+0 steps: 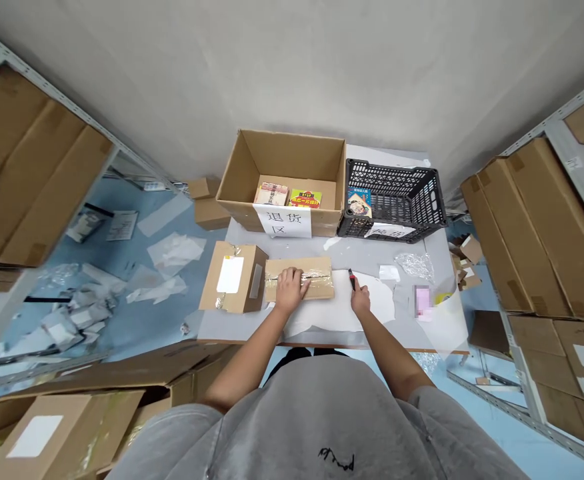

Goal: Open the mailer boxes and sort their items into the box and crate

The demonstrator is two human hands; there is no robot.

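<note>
A flat taped cardboard parcel (317,275) lies on the grey table (362,257) in front of me. My left hand (290,288) rests on top of its left half, fingers bent and pressing down on it. My right hand (360,299) is closed around a red and black utility knife (352,278), held just right of the parcel above a white sheet of paper (337,310). A second, taller cardboard box (235,285) with a white label stands to the left, touching the parcel.
At the back stand an open cardboard box (285,177) with a paper sign, holding packaged items, and a black plastic crate (395,200). Plastic wrap (415,265) lies on the right. Shelves of cartons line both sides; scraps litter the blue floor (137,313).
</note>
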